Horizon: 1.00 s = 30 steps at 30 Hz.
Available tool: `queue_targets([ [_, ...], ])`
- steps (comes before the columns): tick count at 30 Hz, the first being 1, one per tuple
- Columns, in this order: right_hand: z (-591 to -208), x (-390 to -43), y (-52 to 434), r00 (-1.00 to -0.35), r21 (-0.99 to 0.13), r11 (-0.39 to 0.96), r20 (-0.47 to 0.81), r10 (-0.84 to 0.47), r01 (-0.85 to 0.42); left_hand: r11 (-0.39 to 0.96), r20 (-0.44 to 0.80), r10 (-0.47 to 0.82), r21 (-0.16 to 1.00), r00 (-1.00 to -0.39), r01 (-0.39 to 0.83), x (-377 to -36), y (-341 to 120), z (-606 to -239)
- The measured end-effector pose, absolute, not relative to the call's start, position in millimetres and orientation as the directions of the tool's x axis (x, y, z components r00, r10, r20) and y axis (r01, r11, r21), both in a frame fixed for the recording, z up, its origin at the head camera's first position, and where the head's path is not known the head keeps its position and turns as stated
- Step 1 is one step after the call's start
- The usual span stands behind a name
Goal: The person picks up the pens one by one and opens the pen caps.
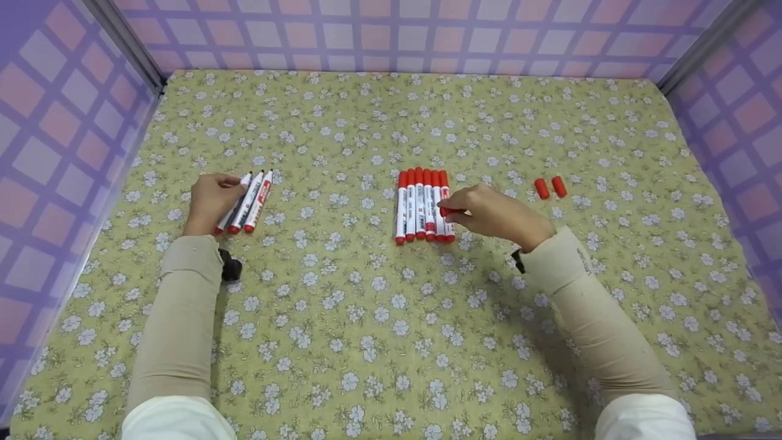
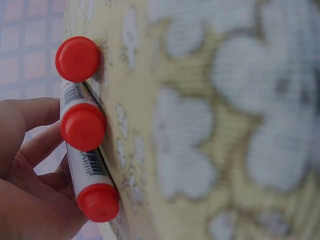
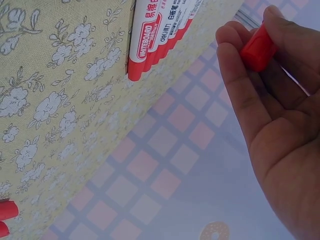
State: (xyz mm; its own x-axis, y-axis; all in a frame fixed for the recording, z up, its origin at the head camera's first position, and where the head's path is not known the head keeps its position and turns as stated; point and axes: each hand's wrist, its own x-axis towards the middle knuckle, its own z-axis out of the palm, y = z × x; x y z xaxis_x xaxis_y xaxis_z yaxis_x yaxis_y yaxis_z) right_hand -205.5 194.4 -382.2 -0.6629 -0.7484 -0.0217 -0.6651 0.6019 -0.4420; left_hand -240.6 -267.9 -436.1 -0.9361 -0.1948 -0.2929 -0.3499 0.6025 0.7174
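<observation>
Far left: checked left wall (image 1: 64, 140), purple, pink and white, meeting the back in a grey corner post (image 1: 125, 46). Checked back wall (image 1: 391, 33) spans the far edge of a yellow flowered cloth (image 1: 342, 287).

Left side of cloth: left forearm in beige sleeve (image 1: 183, 311), black wrist device (image 1: 230, 267) at its inner side. Left hand (image 1: 211, 198) lies at the outer side of three uncapped markers (image 1: 247, 203), fingertips by the leftmost one's upper part. Whether it pinches that marker or only touches it, cannot tell. The hand covers part of that marker. All three slant, dark nibs away from the person, red ends nearer; left wrist view shows those ends in a row.

Bare stretch of cloth, then six capped markers (image 1: 420, 205) side by side, red caps at the far end, lettering on white barrels.

Right hand (image 1: 495, 211) at the row's right edge, pinching one red cap (image 3: 257, 47) between thumb and fingers; in the head view, fingers and cap overlap the rightmost marker. Beige right sleeve runs back toward the person.

Farther right, two loose caps (image 1: 541, 189), red, lying near each other, apart from the hand. Beyond: right corner post (image 1: 699, 46), checked right wall (image 1: 733, 116).
</observation>
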Motion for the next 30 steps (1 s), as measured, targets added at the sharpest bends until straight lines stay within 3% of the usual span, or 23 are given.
queue_targets([
  [9, -381.8, -204.6, 196.3, -0.663, -0.444, 0.599, -0.014, -0.748, -0.667, 0.616, -0.291, -0.198, 0.705, -0.936, -0.350, -241.1, -267.7, -435.9],
  [19, -380.5, -204.2, 202.7, -0.710, -0.421, 0.648, -0.015, -0.705, -0.634, 0.598, -0.247, -0.231, 0.727, -0.941, -0.337, -241.8, -265.3, -431.5],
  [25, -381.1, -205.1, 210.0, -0.727, -0.405, 0.659, 0.020, -0.687, -0.634, 0.610, -0.151, -0.230, 0.747, -0.961, -0.264, -242.9, -253.6, -425.3],
  [30, -383.2, -207.2, 218.9, -0.740, -0.393, 0.663, 0.073, -0.668, -0.637, 0.627, -0.088, -0.153, 0.762, -0.984, -0.165, -242.2, -239.0, -420.5],
])
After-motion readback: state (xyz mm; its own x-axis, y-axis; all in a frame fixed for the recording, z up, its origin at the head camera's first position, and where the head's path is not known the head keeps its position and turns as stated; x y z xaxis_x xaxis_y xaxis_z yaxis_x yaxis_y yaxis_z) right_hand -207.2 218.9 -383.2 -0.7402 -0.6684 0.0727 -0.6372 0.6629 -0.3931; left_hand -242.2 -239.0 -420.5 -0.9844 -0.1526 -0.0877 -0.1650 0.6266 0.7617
